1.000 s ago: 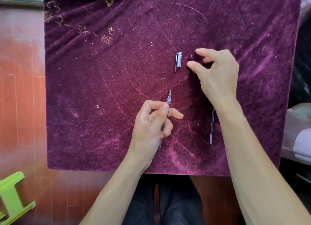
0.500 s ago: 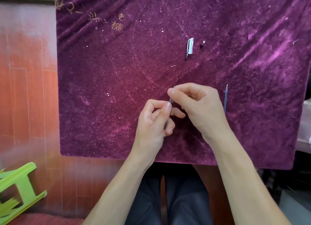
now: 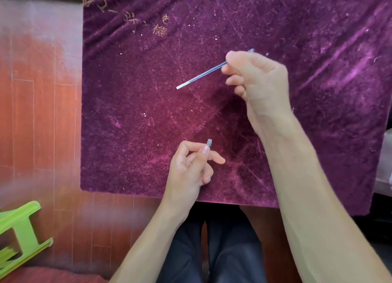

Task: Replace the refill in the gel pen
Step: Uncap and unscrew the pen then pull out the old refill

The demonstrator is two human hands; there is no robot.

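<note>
My left hand (image 3: 189,166) pinches the pen barrel, and only its ribbed threaded end (image 3: 209,142) shows above my thumb. Farther up the purple velvet cloth (image 3: 127,96), my right hand (image 3: 259,79) holds a thin bluish refill (image 3: 201,76) clear of the barrel. The refill slants down to the left, and its pale back end is free. A bluish-grey end (image 3: 251,50) peeks past my right knuckles; I cannot tell whether it is the refill's tip or the pen cap. A tiny dark part (image 3: 266,54) lies on the cloth just right of it.
The cloth's front edge runs near my lap, with dark trousers (image 3: 212,251) below it. A green plastic stool (image 3: 21,229) stands on the red wooden floor at the lower left. A pale object (image 3: 385,176) sits beyond the cloth's right edge.
My right hand went from the cap area to the pen tip, then moved up and right with the refill out of the barrel. My left hand kept the barrel.
</note>
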